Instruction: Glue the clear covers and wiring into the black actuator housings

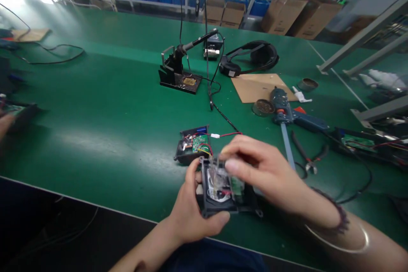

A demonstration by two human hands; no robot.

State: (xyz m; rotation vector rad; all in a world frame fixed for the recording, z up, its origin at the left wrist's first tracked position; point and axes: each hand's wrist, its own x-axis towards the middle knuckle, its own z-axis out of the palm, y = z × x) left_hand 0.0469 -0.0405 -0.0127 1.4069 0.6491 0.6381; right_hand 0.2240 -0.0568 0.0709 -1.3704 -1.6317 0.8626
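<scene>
My left hand [194,210] is wrapped round the left side of a black plastic housing [219,206], its thumb along the near edge. Inside the housing lie a silvery round part and a green area, both blurred. Over its far right part is my right hand [258,168], thumb and index finger pinched on a small clear piece [219,165] smeared by motion. Just beyond the housing sits an open black case [185,153] with a green circuit board [200,143] and red and yellow wires.
A soldering iron in its stand [178,68], a headset [255,57], cardboard [255,87], and round tins [263,107] lie farther back. Right are a glue gun [287,112], pliers [309,157] and another wired case [357,142]. Another person's hand [4,123] shows at far left.
</scene>
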